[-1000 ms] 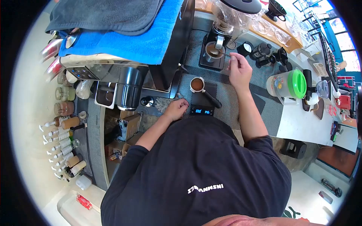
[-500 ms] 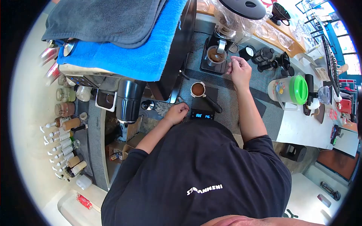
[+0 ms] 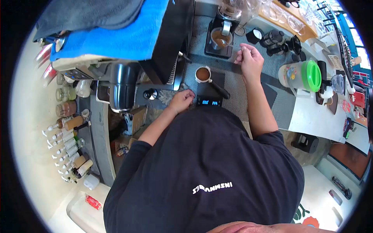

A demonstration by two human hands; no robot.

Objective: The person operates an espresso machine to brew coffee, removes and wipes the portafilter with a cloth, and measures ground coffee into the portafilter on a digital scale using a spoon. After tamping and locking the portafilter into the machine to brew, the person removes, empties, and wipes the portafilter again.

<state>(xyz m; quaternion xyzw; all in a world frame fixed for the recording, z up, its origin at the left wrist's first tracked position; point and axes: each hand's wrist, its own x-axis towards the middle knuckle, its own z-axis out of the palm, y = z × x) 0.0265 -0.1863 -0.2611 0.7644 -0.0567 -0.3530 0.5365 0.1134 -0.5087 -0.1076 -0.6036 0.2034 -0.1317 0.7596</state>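
Note:
My right hand (image 3: 251, 62) is closed in a pinch just right of a clear cup (image 3: 215, 47) of brown coffee grounds. A small spoon (image 3: 223, 42) lies with its bowl over the grounds, its thin handle running toward my fingertips. The cup stands on the base of a coffee grinder (image 3: 224, 28). A portafilter (image 3: 203, 74) filled with ground coffee rests on a black scale (image 3: 210, 101), its black handle slanting toward me. The lit display appears to read 144, with any decimal point unclear. My left hand (image 3: 182, 101) rests beside the scale, fingers curled, nothing visible in them.
An espresso machine (image 3: 155, 73) draped with blue and grey towels (image 3: 108, 42) stands at the left. A green-lidded tub (image 3: 297, 75) is on the right, behind a white worktop (image 3: 314, 116). Black canisters (image 3: 272, 38) and a wooden shelf of glasses (image 3: 285, 19) line the back.
The view has tilted, so the counter things sit higher in the picture. The displayed number has dropped slightly from about 146 to 144. My right hand stays near the cup, turned a little.

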